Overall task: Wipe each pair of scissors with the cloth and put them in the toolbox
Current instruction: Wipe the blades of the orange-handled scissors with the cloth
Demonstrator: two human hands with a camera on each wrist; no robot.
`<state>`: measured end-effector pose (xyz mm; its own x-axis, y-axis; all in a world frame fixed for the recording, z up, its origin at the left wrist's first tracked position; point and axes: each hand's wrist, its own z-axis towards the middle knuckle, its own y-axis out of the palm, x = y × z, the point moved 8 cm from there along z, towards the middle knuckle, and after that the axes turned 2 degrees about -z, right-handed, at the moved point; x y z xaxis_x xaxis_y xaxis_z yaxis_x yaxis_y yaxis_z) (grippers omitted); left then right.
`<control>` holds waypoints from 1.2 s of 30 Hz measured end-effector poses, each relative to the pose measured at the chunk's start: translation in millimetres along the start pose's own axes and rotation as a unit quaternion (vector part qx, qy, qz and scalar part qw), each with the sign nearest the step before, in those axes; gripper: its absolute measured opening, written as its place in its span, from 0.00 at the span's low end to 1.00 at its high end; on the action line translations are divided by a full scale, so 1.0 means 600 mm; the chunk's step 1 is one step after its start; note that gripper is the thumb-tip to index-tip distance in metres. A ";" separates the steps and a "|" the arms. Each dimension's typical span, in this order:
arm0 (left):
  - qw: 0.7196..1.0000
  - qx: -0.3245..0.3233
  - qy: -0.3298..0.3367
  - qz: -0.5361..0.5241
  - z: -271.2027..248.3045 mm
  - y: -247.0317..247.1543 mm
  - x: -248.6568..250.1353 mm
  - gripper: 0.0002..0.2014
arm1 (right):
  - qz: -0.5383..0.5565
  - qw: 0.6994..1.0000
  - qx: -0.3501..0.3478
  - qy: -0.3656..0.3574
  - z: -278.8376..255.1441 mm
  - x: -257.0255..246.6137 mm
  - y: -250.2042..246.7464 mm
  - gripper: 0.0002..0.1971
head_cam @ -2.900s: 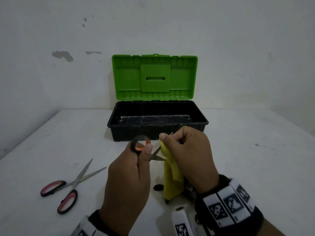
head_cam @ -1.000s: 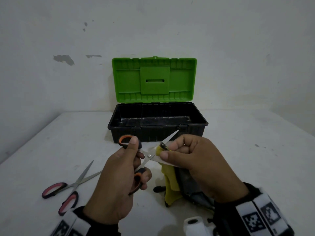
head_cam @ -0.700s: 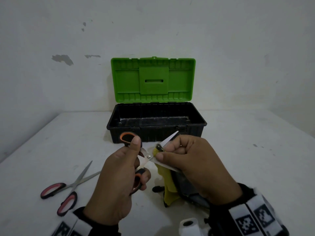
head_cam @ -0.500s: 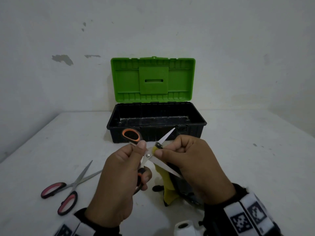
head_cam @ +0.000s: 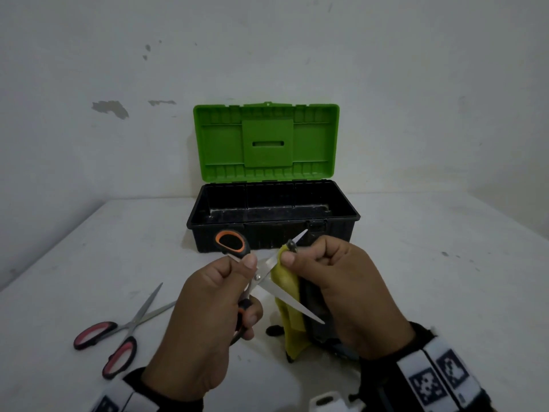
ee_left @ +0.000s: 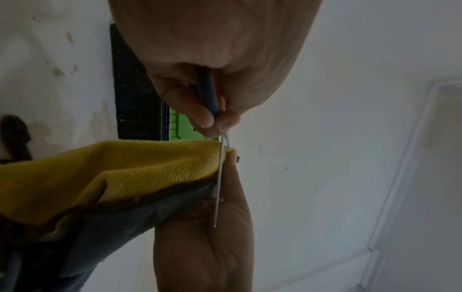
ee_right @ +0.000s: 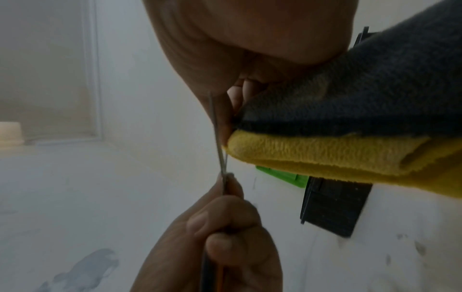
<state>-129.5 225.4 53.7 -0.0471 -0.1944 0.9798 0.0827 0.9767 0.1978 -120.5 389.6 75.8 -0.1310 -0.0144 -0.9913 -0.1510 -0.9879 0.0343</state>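
My left hand (head_cam: 237, 275) grips the orange-and-black scissors (head_cam: 261, 278) by the handles, blades spread wide in an X above the table. My right hand (head_cam: 300, 255) pinches the yellow-and-grey cloth (head_cam: 289, 310) around the upper blade, near its tip. The cloth hangs down below that hand. In the left wrist view the blade (ee_left: 220, 177) shows edge-on against the yellow cloth (ee_left: 150, 168); the right wrist view shows the cloth (ee_right: 325, 158) folded over the blade (ee_right: 220, 142). The toolbox (head_cam: 353, 217) stands open behind, green lid (head_cam: 266, 142) upright, inside dark.
A second pair of scissors with red-and-black handles (head_cam: 118, 334) lies open on the white table (head_cam: 445, 292) at the front left. A small dark object (head_cam: 274, 330) lies on the table under the cloth. The wall is close behind the toolbox.
The scissors have opened wider since a second ago, the orange handle loop rising above my left thumb. My right hand with the cloth has slid along the upper blade toward its tip.
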 end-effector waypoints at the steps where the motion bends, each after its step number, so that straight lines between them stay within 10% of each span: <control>1: 1.000 -0.005 -0.002 -0.003 0.000 0.001 -0.001 0.16 | 0.001 1.000 -0.001 0.004 0.001 0.001 -0.001 0.09; 36: 0.995 -0.021 -0.085 -0.050 0.001 -0.006 -0.026 0.14 | 0.084 0.996 0.022 0.033 0.017 0.029 -0.016 0.11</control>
<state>-129.9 224.9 37.8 -0.2237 -0.2692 0.9367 0.1110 0.9478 0.2988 -131.3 400.2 59.4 -0.0941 -0.1896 -0.9774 -0.1747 -0.9633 0.2037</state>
